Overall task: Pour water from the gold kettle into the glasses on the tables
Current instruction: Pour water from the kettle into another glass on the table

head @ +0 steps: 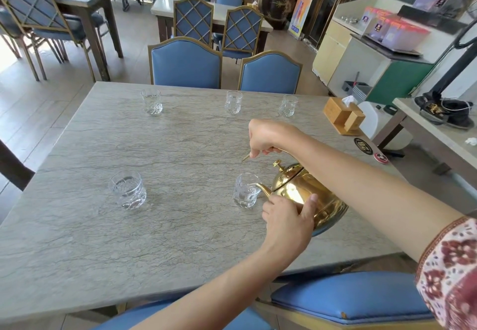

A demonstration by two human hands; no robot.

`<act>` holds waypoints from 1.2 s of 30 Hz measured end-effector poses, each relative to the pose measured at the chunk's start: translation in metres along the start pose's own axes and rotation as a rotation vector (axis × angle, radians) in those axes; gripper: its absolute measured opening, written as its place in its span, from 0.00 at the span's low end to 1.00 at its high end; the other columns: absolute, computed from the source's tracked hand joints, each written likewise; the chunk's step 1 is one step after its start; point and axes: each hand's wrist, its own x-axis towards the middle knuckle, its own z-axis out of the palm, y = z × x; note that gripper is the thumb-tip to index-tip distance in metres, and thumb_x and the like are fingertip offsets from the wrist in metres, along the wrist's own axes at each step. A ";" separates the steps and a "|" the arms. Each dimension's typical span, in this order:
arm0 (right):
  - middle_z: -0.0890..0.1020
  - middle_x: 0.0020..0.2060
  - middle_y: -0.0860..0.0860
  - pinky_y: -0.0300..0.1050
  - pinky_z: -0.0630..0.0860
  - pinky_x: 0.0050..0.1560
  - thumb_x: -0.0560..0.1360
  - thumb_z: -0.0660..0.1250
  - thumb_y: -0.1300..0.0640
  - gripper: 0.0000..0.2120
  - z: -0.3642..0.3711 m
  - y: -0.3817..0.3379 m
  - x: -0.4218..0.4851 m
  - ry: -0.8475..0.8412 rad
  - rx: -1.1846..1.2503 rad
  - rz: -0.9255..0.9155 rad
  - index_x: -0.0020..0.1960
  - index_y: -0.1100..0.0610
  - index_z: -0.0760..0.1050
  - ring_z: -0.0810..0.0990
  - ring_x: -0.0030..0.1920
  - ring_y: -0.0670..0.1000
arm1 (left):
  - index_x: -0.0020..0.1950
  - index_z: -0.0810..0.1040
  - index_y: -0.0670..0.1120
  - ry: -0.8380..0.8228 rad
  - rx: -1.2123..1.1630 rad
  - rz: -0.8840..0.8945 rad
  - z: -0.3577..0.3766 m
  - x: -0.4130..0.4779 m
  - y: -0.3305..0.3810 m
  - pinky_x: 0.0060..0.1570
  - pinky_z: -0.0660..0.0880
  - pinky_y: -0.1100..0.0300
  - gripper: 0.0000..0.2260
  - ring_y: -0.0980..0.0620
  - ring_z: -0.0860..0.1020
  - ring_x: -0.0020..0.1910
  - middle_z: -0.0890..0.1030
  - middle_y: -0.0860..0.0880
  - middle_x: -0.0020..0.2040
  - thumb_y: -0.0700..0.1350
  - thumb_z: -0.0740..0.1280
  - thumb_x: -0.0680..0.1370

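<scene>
The gold kettle (307, 195) is tilted to the left over the grey stone table (180, 149), its spout tip inside the rim of a near cut glass (245, 190). My right hand (268, 137) grips the kettle's handle from above. My left hand (286, 220) presses against the kettle's body below the spout. Another near glass (127, 189) at the left holds water. Three more glasses stand along the far edge: a far left glass (151, 101), a far middle glass (233, 102) and a far right glass (288, 105).
A wooden tissue box (344, 117) and two round coasters (363, 145) sit at the table's right edge. Blue chairs (185, 63) stand behind the table and in front of me (351, 296). Another table (438, 136) with black shoes is at the right.
</scene>
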 end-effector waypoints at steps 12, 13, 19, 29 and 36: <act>0.75 0.28 0.54 0.40 0.66 0.26 0.74 0.71 0.60 0.13 0.005 -0.001 0.003 -0.015 -0.001 0.018 0.34 0.61 0.71 0.69 0.24 0.51 | 0.65 0.67 0.36 -0.016 -0.015 -0.025 0.000 -0.001 -0.002 0.69 0.65 0.46 0.29 0.40 0.66 0.67 0.68 0.37 0.65 0.61 0.59 0.80; 0.75 0.28 0.55 0.40 0.66 0.26 0.74 0.71 0.60 0.13 0.005 -0.001 0.003 -0.016 0.004 0.017 0.35 0.61 0.71 0.69 0.24 0.51 | 0.65 0.67 0.36 -0.017 -0.013 -0.024 0.000 -0.001 -0.002 0.69 0.65 0.47 0.29 0.40 0.66 0.67 0.68 0.37 0.65 0.61 0.59 0.80; 0.75 0.28 0.55 0.40 0.67 0.27 0.74 0.71 0.60 0.13 0.006 0.004 0.001 -0.014 0.041 -0.004 0.35 0.62 0.71 0.69 0.23 0.51 | 0.53 0.69 0.41 -0.063 -0.009 -0.030 -0.002 -0.003 -0.002 0.68 0.66 0.48 0.21 0.42 0.66 0.66 0.68 0.40 0.63 0.60 0.60 0.80; 0.77 0.29 0.52 0.39 0.68 0.24 0.75 0.70 0.59 0.09 0.022 0.073 -0.041 0.199 0.500 -0.015 0.49 0.65 0.77 0.72 0.25 0.48 | 0.72 0.60 0.43 -0.007 0.101 0.091 0.003 0.014 -0.035 0.71 0.65 0.46 0.49 0.45 0.63 0.69 0.64 0.45 0.67 0.71 0.72 0.63; 0.76 0.29 0.53 0.41 0.70 0.27 0.75 0.70 0.56 0.09 -0.023 0.144 -0.066 0.415 0.562 0.066 0.48 0.62 0.78 0.72 0.27 0.49 | 0.69 0.64 0.41 -0.005 0.178 0.250 0.036 0.030 0.032 0.69 0.66 0.48 0.45 0.45 0.64 0.68 0.67 0.44 0.65 0.69 0.73 0.64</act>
